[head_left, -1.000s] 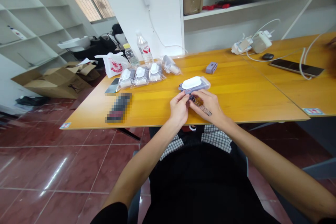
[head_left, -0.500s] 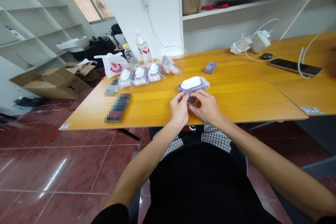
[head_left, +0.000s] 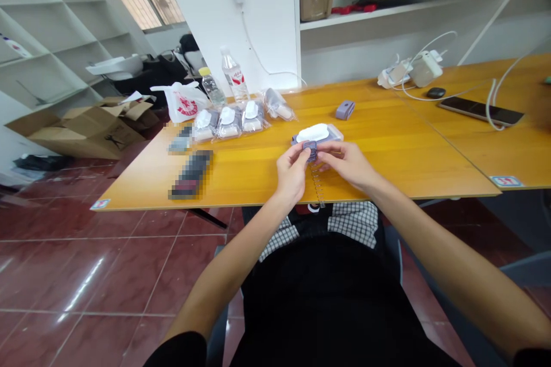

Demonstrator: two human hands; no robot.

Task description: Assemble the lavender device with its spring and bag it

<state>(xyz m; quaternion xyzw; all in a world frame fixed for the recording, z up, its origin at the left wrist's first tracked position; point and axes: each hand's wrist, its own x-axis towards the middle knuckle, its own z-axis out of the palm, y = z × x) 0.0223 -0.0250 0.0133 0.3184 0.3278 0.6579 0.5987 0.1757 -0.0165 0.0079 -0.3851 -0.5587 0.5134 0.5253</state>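
Observation:
My left hand [head_left: 291, 172] is closed, its thumb and fingers pinching a small grey-purple plastic part [head_left: 310, 151] just above the table's front half. From that part a thin coiled metal spring [head_left: 318, 188] hangs down past the table edge. My right hand [head_left: 350, 165] is at the part's right side, with thumb and index fingertips closed on its edge. Right behind my hands lies a grey-purple device with a white oval brush-like pad [head_left: 313, 133], partly hidden by my fingers. Farther back stands a separate small purple piece [head_left: 345, 109].
Several bagged devices of the same look [head_left: 229, 122] lie at the left, by two bottles [head_left: 235, 75] and a white plastic bag [head_left: 183, 101]. A pixelated dark object [head_left: 191, 175] is near the front left. Chargers [head_left: 424, 67], a mouse [head_left: 436, 93] and a phone [head_left: 481, 111] are on the right.
The small purple part has been raised and turned in my fingers. Its spring, slanting rightward under my right hand before, now hangs nearly straight down. My right hand has shifted slightly right.

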